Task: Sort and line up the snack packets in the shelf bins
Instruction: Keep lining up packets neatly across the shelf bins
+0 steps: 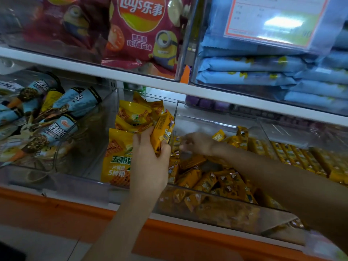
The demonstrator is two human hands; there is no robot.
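At a shop's snack shelf, a person's left hand (pixel 150 155) gripped a bundle of orange packets (pixel 162 129), stood on end with its long axis nearly upright, at the clear wall dividing the yellow bags (pixel 120 159) from the middle bin (pixel 235 219). The loose packets (pixel 212 179) lay just right of that grip, nearer the right hand (pixel 195 144), whose blurred, curled fingers hid whether they held anything.
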